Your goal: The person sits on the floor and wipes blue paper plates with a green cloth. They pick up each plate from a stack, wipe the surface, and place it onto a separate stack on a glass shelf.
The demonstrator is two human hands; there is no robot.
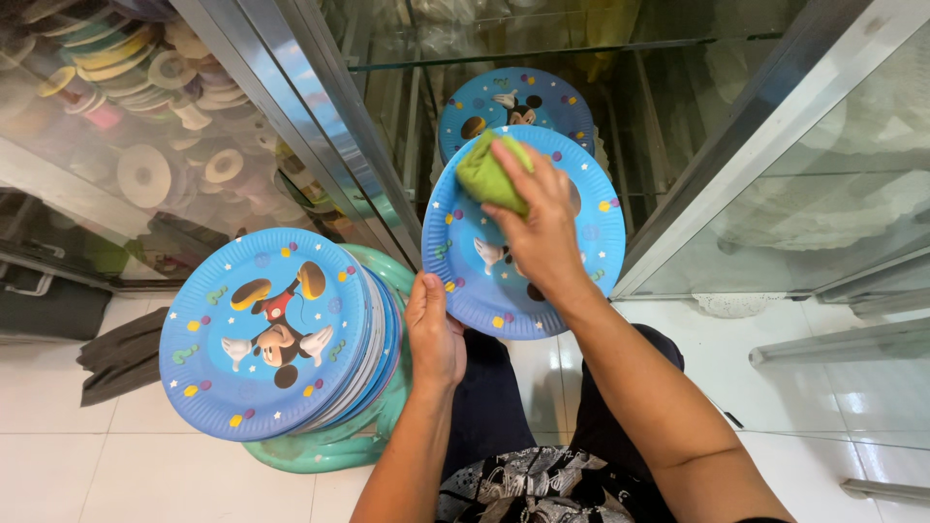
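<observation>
My left hand (pixel 433 329) grips the lower left rim of a blue paper plate (pixel 465 252) printed with a cartoon mouse, holding it up in front of me. My right hand (pixel 535 221) presses a green cloth (pixel 492 172) flat against the upper part of that plate's face. To the left, a stack of several matching blue plates (pixel 266 334) rests on a pale green plastic stool (pixel 358 441). Another plate of the same kind (pixel 528 102) lies inside the open glass cabinet behind the held plate.
A metal-framed glass cabinet (pixel 320 116) stands ahead; rolls of ribbon (pixel 145 174) fill its left section. A glass door (pixel 765 136) angles out on the right. A dark cloth (pixel 121 353) lies on the white tiled floor (pixel 852 387) at the left. My knees are below.
</observation>
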